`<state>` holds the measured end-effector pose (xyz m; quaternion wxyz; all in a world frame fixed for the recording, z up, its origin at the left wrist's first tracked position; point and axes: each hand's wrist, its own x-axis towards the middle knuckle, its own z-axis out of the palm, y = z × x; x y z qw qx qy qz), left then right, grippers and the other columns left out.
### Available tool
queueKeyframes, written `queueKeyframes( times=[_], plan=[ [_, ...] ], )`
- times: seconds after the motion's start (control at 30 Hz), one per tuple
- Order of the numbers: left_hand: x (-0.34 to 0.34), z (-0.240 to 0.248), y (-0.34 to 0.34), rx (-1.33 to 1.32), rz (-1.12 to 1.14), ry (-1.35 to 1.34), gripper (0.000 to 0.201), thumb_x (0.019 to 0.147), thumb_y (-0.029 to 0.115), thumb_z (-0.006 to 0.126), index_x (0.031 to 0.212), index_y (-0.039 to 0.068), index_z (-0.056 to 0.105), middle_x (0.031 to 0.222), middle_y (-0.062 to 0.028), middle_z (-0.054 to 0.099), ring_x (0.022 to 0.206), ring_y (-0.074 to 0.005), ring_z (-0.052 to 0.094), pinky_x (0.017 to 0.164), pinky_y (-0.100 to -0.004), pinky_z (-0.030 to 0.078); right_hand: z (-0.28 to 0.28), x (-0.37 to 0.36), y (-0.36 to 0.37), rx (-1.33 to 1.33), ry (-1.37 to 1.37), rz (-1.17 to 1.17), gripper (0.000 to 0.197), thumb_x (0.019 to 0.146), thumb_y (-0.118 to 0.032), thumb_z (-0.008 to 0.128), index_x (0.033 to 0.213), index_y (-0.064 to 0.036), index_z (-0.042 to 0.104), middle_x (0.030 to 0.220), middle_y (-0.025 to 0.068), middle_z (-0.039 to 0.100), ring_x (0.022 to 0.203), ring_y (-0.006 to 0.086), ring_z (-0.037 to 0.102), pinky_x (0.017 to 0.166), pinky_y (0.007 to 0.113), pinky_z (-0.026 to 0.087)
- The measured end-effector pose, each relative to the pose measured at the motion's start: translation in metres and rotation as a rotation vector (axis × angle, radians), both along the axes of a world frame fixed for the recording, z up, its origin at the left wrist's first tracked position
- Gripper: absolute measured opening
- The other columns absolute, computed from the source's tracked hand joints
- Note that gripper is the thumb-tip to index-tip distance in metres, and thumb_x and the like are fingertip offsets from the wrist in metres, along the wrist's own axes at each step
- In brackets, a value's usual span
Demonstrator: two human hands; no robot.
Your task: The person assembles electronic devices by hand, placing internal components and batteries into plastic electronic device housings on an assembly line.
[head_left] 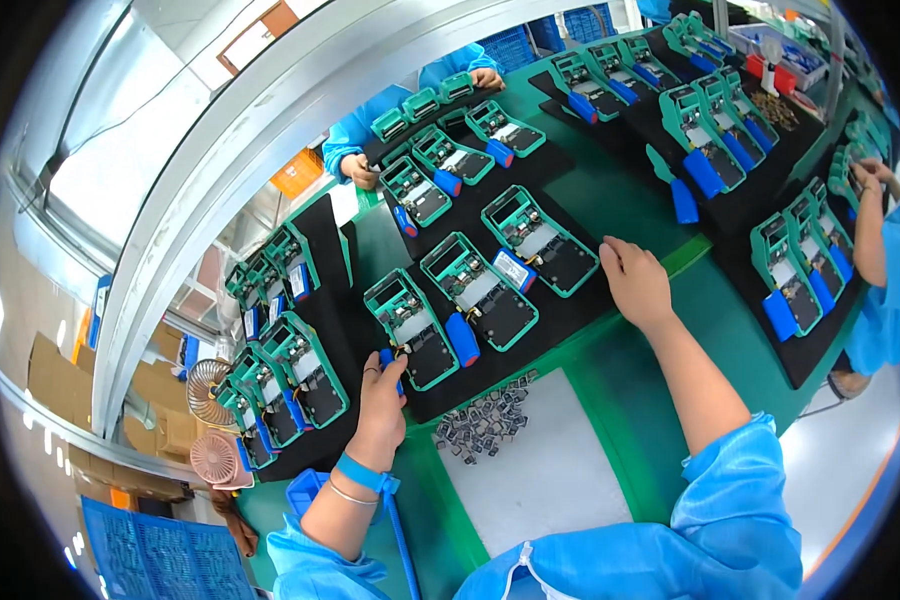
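Three green housings with circuit boards, a left one [410,330], a middle one [480,290] and a right one [540,242], lie open on a black board [570,312] in front of me. My left hand [378,405] has its fingers closed around a blue battery pack [394,372] beside the left housing. More blue packs [462,340] lie between the housings, one with a white label [514,270]. At the board's right edge, my right hand [638,283] has its fingers bent over the rim; its thumb is mostly hidden.
Small dark metal parts [485,418] are heaped on a white sheet [545,470] near me. Another black board with similar housings [305,365] stands left, near two small fans [213,458]. Across the table a co-worker's hands [360,172] show; another co-worker's arm [870,225] reaches in at right.
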<state>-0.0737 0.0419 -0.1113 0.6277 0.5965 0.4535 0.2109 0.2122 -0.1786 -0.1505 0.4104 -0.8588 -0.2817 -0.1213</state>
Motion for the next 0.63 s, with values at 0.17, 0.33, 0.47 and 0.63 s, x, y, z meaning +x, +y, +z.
queueKeyframes(
  times=[0.17, 0.33, 0.47, 0.63],
  plan=[
    [0.006, -0.007, 0.018, -0.115, 0.142, 0.012, 0.029, 0.09, 0.044, 0.065, 0.106, 0.02, 0.063, 0.099, 0.0043, 0.059, 0.095, -0.0171, 0.048, 0.096, -0.0509, 0.029, 0.015, 0.012, -0.008, 0.016, 0.188, -0.033, 0.035, 0.102, -0.033, 0.048, 0.104, -0.0075, 0.072, 0.094, 0.0195, 0.071, 0.091, 0.041, 0.066, 0.082, 0.049, 0.053],
    [0.011, -0.011, 0.032, -0.269, 0.118, -0.205, 0.014, 0.091, 0.031, 0.07, 0.091, 0.018, 0.064, 0.08, 0.0053, 0.061, 0.074, -0.0117, 0.057, 0.073, -0.0341, 0.045, 0.022, 0.029, -0.022, 0.004, 0.34, -0.007, 0.037, 0.098, -0.035, 0.054, 0.096, -0.004, 0.073, 0.092, 0.0201, 0.071, 0.091, 0.0403, 0.067, 0.081, 0.047, 0.053],
    [0.019, 0.001, 0.011, -0.433, -0.037, -0.247, 0.023, 0.094, 0.029, 0.066, 0.106, 0.009, 0.068, 0.102, -0.0038, 0.072, 0.099, -0.0195, 0.068, 0.091, -0.036, 0.053, 0.01, 0.047, -0.041, 0.062, 0.322, 0.12, 0.039, 0.092, -0.039, 0.06, 0.094, -0.0019, 0.073, 0.091, 0.0204, 0.071, 0.089, 0.0383, 0.068, 0.081, 0.044, 0.053],
    [0.021, 0.002, -0.014, -0.265, -0.193, -0.351, 0.038, 0.096, 0.026, 0.063, 0.125, 0.002, 0.062, 0.121, -0.0099, 0.068, 0.112, -0.0244, 0.065, 0.102, -0.0424, 0.05, 0.021, 0.041, -0.077, 0.078, 0.366, 0.13, 0.031, 0.09, -0.032, 0.066, 0.102, -0.0044, 0.07, 0.103, 0.0206, 0.071, 0.1, 0.0366, 0.067, 0.086, 0.042, 0.053]
  ],
)
